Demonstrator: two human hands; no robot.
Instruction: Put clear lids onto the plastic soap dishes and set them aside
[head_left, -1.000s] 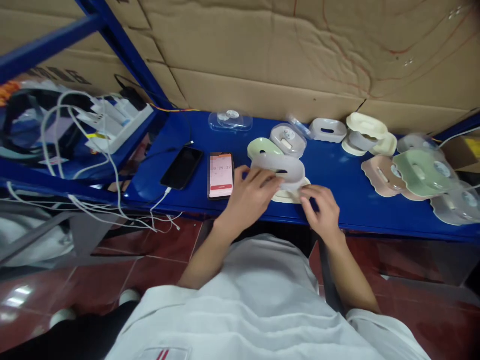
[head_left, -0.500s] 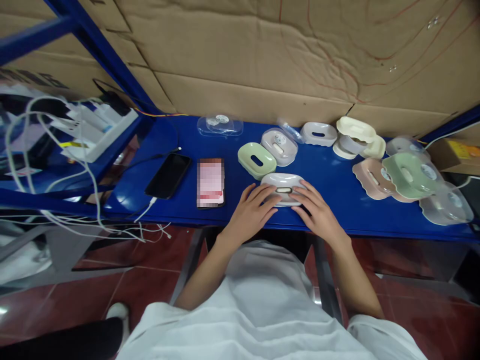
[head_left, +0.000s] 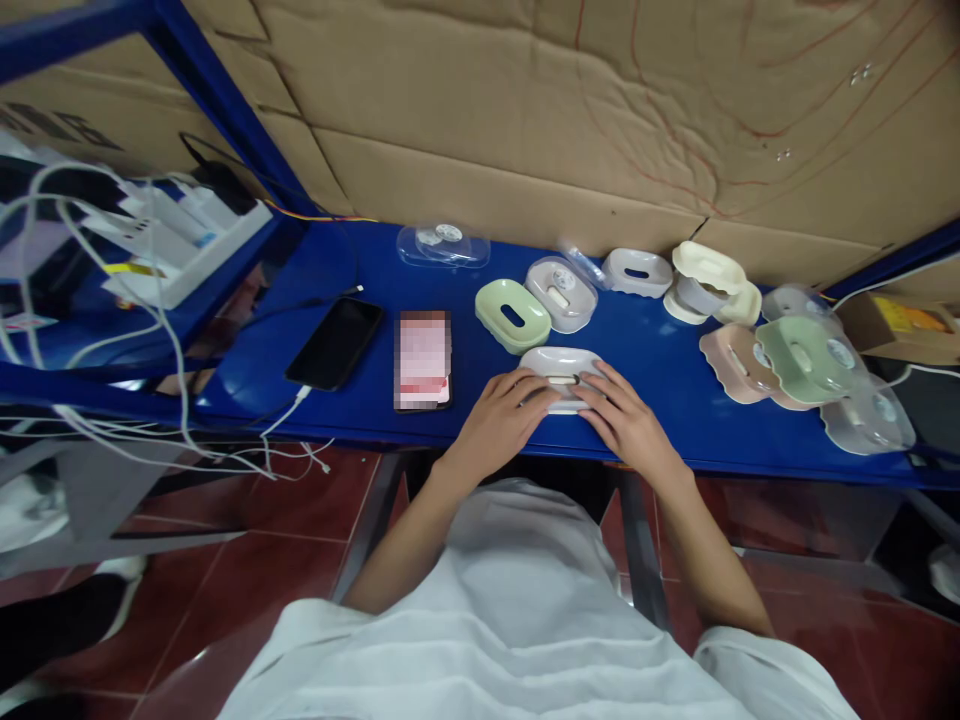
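A white oval soap dish [head_left: 562, 360] with a slot in its middle lies near the front edge of the blue table. From its left side my left hand [head_left: 504, 418] grips it, fingers bent over the rim and reaching the slot. My right hand [head_left: 622, 412] holds the opposite side, its fingertips close to the slot's right end. A pale strip shows in the slot; I cannot make out what it is. Just behind stands a light green soap dish [head_left: 495, 315], touching a greyish one under a clear lid [head_left: 574, 312].
Two phones, one black [head_left: 335, 345] and one with a lit screen [head_left: 422, 360], lie to the left. Clear lids [head_left: 442, 246] rest at the back. On the right are cream dishes [head_left: 709, 262] and pink and green lidded ones [head_left: 806, 355]. White cables [head_left: 187, 400] hang at left.
The fingers of both hands have shifted slightly inward over the white soap dish, nearer its slot. The dish stays in almost the same place. The camera view has moved a little.
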